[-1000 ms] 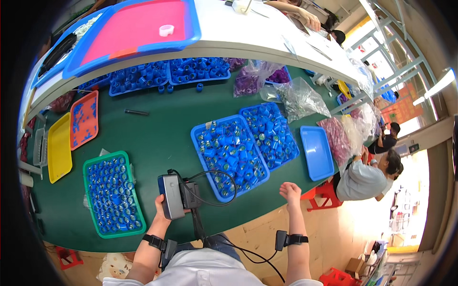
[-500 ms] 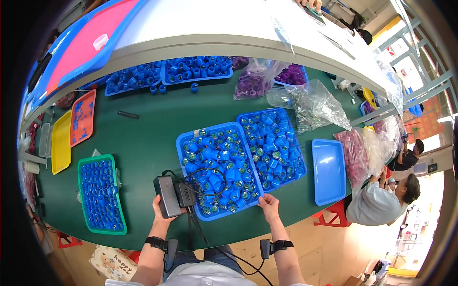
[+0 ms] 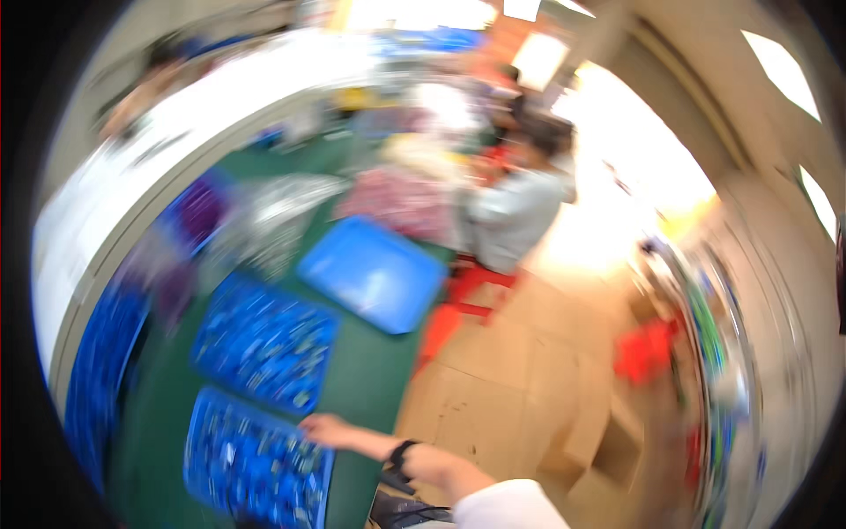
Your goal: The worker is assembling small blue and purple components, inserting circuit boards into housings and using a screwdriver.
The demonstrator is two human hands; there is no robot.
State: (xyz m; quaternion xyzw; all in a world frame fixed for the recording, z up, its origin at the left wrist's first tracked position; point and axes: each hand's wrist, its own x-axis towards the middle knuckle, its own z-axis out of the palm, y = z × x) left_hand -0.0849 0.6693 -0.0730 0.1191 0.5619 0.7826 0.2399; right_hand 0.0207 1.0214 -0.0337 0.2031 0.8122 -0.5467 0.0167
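Right hand (image 3: 328, 430) resting flat and empty on near tray (image 3: 256, 463) at bench (image 3: 366, 370) edge; both trays full of blue parts; left hand unseen; progress unclear through blur.

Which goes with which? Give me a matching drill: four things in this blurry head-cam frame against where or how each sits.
Things:
1. right hand
2. empty blue tray
3. red stool
4. seated person in a grey top

Places:
A. on the floor beside the green table's end
B. resting on the nearest tray of blue parts
C. past the table's far end
D. lying bare on the table near its edge

Pairs: 1-B, 2-D, 3-A, 4-C
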